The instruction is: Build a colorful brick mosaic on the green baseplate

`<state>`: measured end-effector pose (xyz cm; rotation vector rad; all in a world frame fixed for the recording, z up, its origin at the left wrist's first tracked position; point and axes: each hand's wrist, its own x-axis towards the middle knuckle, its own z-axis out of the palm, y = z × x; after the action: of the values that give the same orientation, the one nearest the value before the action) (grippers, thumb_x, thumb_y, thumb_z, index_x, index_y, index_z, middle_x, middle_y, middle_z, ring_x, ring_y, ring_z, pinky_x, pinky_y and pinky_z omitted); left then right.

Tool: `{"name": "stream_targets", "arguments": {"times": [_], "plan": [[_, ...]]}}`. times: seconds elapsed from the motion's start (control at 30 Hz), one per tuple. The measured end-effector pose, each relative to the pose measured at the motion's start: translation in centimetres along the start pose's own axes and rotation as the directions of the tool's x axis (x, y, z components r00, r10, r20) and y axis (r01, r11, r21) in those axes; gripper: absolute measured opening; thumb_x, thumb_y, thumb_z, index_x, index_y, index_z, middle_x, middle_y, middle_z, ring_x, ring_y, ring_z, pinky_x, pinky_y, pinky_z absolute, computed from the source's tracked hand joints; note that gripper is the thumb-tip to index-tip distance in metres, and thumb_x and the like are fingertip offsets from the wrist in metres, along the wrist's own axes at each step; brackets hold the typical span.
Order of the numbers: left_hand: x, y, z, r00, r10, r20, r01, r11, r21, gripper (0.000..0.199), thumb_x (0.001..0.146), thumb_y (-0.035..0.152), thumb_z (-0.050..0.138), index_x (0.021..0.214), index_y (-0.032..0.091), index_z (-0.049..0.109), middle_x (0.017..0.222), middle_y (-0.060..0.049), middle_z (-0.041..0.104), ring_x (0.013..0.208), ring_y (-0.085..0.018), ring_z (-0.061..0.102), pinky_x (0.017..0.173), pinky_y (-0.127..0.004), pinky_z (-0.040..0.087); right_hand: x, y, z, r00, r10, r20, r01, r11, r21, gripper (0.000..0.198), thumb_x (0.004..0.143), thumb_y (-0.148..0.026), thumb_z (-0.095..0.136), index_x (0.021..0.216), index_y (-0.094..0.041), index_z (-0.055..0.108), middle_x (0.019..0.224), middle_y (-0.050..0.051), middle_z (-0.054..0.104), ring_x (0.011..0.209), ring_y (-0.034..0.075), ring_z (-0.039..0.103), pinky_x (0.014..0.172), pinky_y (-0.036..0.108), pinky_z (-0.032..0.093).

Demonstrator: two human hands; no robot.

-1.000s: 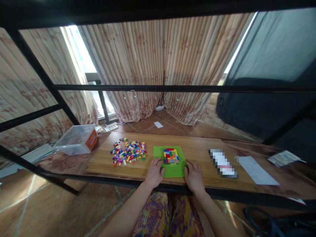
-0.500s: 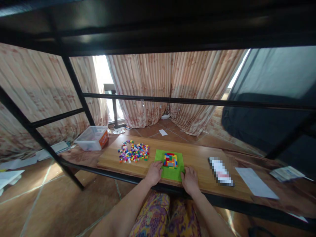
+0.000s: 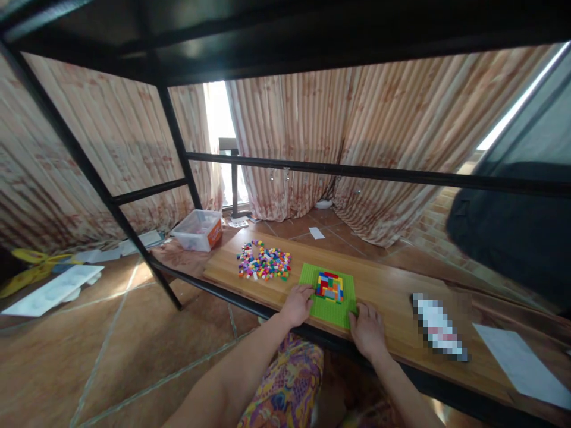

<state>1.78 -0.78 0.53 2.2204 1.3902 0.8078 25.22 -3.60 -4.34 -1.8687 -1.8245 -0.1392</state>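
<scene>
Head view: nearest are the person's patterned trousers [image 3: 285,386] and two bare forearms reaching to the near edge of the wooden tabletop [image 3: 392,291]. Left hand [image 3: 297,304] rests flat, fingers loosely spread, on the near-left corner of the green baseplate [image 3: 329,304]; it grips nothing. Right hand [image 3: 368,329] sits at the near-right corner, fingers curled against the plate's edge, touching it but not lifting it.

The baseplate lies flat by the near edge of the tabletop. The multicoloured brick block [image 3: 329,286] stands on its middle, towards the far side, untouched.

Change over the last second: the hands keep the same hold on the two near corners and the plate has not moved on the wood. Only the camera has swung left, so the plate now shows right of centre. Judgement: bracing the plate, no brick being placed.

Further along, left of the plate, the loose brick pile [image 3: 264,264] lies well apart from both hands. Past the tabletop's left end sits a clear plastic bin [image 3: 197,229]. To the right lie a blurred flat object [image 3: 439,328] and a white paper sheet [image 3: 520,365]. Behind are the black metal frame [image 3: 312,167] and curtains [image 3: 312,119].
</scene>
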Motion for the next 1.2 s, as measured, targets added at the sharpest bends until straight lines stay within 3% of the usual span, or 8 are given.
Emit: {"name": "stream_targets", "arguments": {"times": [0.1,0.2,0.3,0.4,0.5,0.63,0.87,1.2], "plan": [[-0.3,-0.3,0.2,1.000,-0.009,-0.016,0.008,0.999,-0.045,0.035,0.087,0.014,0.054,0.120,0.017,0.064,0.132,-0.010,0.062,0.125,-0.021,0.054,0.112,-0.041,0.041,0.0,0.4,0.0,1.000,-0.020,0.009,0.020,1.000,-0.009,0.035,0.091,-0.032,0.037,0.112,-0.012,0.056,0.121,0.022,0.058,0.120,0.034,0.048,0.100,0.050,0.037],[-0.9,-1.3,-0.4,0.991,-0.073,-0.109,0.063,0.994,-0.087,0.034,0.087,0.013,0.053,0.118,0.017,0.065,0.126,-0.010,0.063,0.121,-0.021,0.055,0.108,-0.040,0.044,-0.1,0.7,-0.2,0.999,-0.042,0.016,0.043,0.999,-0.021,0.034,0.090,-0.034,0.038,0.111,-0.013,0.056,0.117,0.021,0.059,0.118,0.034,0.050,0.100,0.050,0.038],[-1.2,-3.0,-2.3,0.945,-0.197,-0.263,0.180,0.980,-0.088,0.032,0.085,0.009,0.051,0.113,0.015,0.065,0.118,-0.011,0.064,0.116,-0.022,0.057,0.104,-0.041,0.046,-0.2,1.0,-0.4,0.999,-0.050,0.016,0.050,0.998,-0.031,0.034,0.090,-0.035,0.038,0.111,-0.014,0.055,0.118,0.021,0.059,0.117,0.034,0.050,0.098,0.051,0.040],[-0.6,-4.7,-4.5,0.897,-0.288,-0.335,0.302,0.953,-0.010,0.030,0.084,0.011,0.052,0.111,0.016,0.065,0.113,-0.011,0.062,0.111,-0.024,0.056,0.101,-0.041,0.046,-0.2,1.3,-0.6,0.998,-0.053,0.034,0.054,0.998,-0.035,0.035,0.091,-0.037,0.038,0.112,-0.015,0.055,0.122,0.020,0.057,0.118,0.034,0.050,0.097,0.051,0.040],[0.7,-5.5,-5.8,0.929,-0.261,-0.264,0.296,0.950,0.102,0.028,0.080,0.016,0.060,0.108,0.016,0.065,0.112,-0.011,0.060,0.111,-0.025,0.055,0.100,-0.040,0.045,0.1,1.7,-1.0,0.995,-0.043,0.093,0.046,0.998,-0.031,0.037,0.091,-0.041,0.037,0.111,-0.016,0.055,0.122,0.019,0.058,0.117,0.034,0.052,0.096,0.050,0.041],[1.6,-5.7,-5.6,0.964,-0.217,-0.151,0.243,0.954,0.178,0.026,0.079,0.019,0.063,0.105,0.016,0.064,0.111,-0.011,0.060,0.110,-0.025,0.055,0.101,-0.040,0.044,0.4,2.2,-1.5,0.989,-0.036,0.145,0.036,0.999,0.003,0.040,0.091,-0.048,0.036,0.109,-0.018,0.055,0.125,0.017,0.058,0.117,0.033,0.052,0.095,0.049,0.042],[1.9,-5.3,-6.3,0.973,-0.217,-0.078,0.230,0.933,0.278,0.030,0.085,0.020,0.055,0.114,0.014,0.061,0.115,-0.013,0.062,0.112,-0.026,0.056,0.101,-0.039,0.044,1.3,3.0,-1.2,0.989,-0.022,0.148,0.013,0.998,0.065,0.045,0.088,-0.055,0.041,0.109,-0.020,0.058,0.123,0.014,0.060,0.112,0.033,0.054,0.095,0.050,0.042],[3.1,-4.3,-6.6,0.967,-0.243,-0.081,0.252,0.844,0.474,0.014,0.086,0.017,0.051,0.093,0.017,0.062,0.103,-0.012,0.064,0.101,-0.025,0.060,0.087,-0.035,0.048,3.7,0.5,-0.5,0.995,-0.011,0.100,-0.003,0.990,0.144,0.035,0.086,-0.042,0.042,0.099,-0.018,0.064,0.109,0.015,0.065,0.103,0.032,0.058,0.095,0.049,0.043]]}}
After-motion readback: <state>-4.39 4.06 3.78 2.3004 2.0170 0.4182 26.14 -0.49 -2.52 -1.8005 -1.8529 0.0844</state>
